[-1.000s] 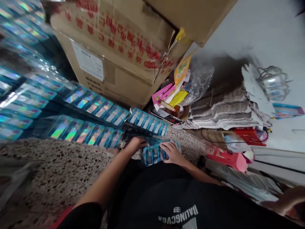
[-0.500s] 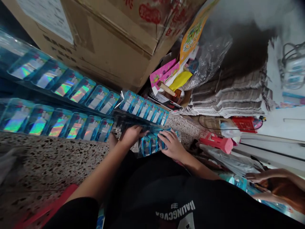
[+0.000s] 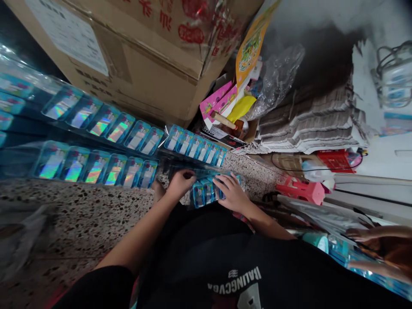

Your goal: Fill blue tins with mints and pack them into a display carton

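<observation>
A small bundle of blue blister packs rests on the speckled floor just in front of me. My left hand grips its left end with curled fingers. My right hand lies over its right side, fingers wrapped on the packs. Rows of the same blue packs with shiny holographic cards stretch away to the left, wrapped in clear film. A shorter row lies just beyond my hands.
A big cardboard box with red print stands behind the rows. Pink and yellow packets, a stack of grey cardboard sheets, a pink plastic object lie right. Another person's hand shows at lower right.
The view has shifted slightly. My left hand slid a little right along the bundle's end; my right hand stays on the packs. The other person's hand moved slightly right.
</observation>
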Demonstrator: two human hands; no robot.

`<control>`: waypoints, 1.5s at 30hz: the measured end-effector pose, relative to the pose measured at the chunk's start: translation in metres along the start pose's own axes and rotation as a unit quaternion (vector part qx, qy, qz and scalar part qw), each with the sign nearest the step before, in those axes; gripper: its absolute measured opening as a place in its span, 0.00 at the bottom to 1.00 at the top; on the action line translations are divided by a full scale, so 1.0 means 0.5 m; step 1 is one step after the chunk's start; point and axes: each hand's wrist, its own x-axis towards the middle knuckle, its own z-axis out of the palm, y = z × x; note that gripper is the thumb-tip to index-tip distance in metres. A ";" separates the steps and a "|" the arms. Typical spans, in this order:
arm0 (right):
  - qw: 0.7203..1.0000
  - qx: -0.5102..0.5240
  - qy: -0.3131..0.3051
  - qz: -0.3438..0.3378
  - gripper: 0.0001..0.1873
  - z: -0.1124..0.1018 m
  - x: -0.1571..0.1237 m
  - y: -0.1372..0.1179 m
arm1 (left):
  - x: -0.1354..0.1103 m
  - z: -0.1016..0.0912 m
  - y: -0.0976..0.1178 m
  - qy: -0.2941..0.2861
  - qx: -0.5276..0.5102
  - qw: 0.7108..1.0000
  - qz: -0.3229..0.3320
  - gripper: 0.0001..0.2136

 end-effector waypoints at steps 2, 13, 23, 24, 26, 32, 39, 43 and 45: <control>1.000 0.001 0.006 0.004 0.37 0.003 0.002 -0.001 | -0.004 0.003 0.000 -0.002 -0.015 1.000 0.004 0.13; 1.000 -0.013 0.003 -0.012 0.41 0.026 0.002 0.017 | 0.034 -0.010 0.006 0.000 0.105 0.993 0.051 0.17; 1.000 -0.020 -0.002 -0.005 0.46 0.042 0.011 0.017 | 0.037 -0.041 0.021 -0.018 0.163 0.984 0.076 0.12; 1.000 -0.020 -0.001 -0.004 0.47 0.043 0.010 0.015 | 0.038 -0.041 0.020 -0.019 0.155 0.985 0.073 0.12; 1.000 -0.019 -0.002 0.000 0.47 0.043 0.010 0.013 | 0.041 -0.036 0.018 -0.015 0.135 0.989 0.061 0.13; 1.000 -0.019 0.003 0.001 0.47 0.043 0.013 0.010 | 0.031 -0.023 0.006 0.036 0.087 0.996 0.002 0.14; 1.000 -0.018 0.007 0.002 0.47 0.050 0.015 0.010 | -0.002 -0.036 -0.003 0.077 0.119 0.987 -0.082 0.14; 1.000 -0.015 0.016 0.011 0.47 0.050 0.017 0.009 | -0.004 -0.032 0.000 0.060 0.122 0.987 -0.079 0.14; 1.000 -0.014 0.021 0.014 0.46 0.047 0.018 0.007 | 0.000 -0.028 0.000 0.054 0.128 0.988 -0.072 0.14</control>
